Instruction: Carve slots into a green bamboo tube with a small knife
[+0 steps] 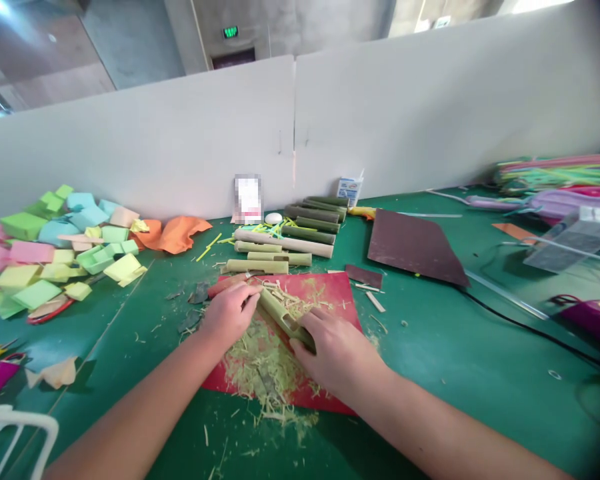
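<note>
A pale green bamboo tube [276,312] with a notch cut in its wall slants over a red sheet [337,293]. My right hand [333,343] is wrapped round its near right end, just past the notch. At the upper left end, my left hand [231,308] is closed with its fingertips on the tube. Just behind the left hand is a reddish-brown handle [225,285] of a tool, its far part hidden. Bamboo shavings [265,367] lie in a heap below the tube, on the sheet and the green table.
Several bamboo tubes [313,223] lie in rows behind the sheet. To the right are a dark brown board [415,247] and a black cable [525,327]. Coloured paper blocks [90,217] pile up at left, beside orange paper [183,233]. A white partition [180,147] closes the back.
</note>
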The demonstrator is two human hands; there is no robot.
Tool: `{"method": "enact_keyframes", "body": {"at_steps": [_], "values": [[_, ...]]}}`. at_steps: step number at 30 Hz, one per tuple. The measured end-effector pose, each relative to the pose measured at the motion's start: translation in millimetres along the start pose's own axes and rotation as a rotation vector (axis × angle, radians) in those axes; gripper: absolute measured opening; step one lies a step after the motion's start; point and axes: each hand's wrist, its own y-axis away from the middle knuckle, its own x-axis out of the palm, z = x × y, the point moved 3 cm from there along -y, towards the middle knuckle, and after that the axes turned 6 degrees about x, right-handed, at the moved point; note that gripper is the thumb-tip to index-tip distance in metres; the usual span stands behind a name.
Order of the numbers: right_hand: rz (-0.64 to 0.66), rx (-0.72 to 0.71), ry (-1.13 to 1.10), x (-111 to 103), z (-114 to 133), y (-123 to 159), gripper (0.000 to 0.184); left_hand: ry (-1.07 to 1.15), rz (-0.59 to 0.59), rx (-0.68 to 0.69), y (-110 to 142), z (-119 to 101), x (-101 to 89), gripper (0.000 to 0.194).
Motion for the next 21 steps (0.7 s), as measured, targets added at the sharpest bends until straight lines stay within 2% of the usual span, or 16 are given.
{"method": "enact_keyframes", "body": {"at_steps": [3,8,12,17,21], "values": [[0.013,-0.005,0.001,0.6,-0.1,0.2,0.010,0.060,0.099,0.059,2.2,-8.9,3.9,0.020],[0.016,-0.008,-0.004,0.6,-0.4,0.8,0.012,0.040,0.022,0.015,1.8,-9.9,2.1,0.017],[0.027,-0.011,-0.014,0.5,0.1,0.2,0.012,0.060,0.186,0.061,2.7,-18.8,6.4,0.020],[0.025,-0.022,0.007,-0.1,0.9,0.2,0.013,-0.016,0.064,-0.007,2.2,-16.3,0.9,0.018],[0.030,-0.029,0.010,-0.9,1.8,0.7,0.012,0.043,0.158,0.056,4.8,-17.9,3.7,0.019]]}}
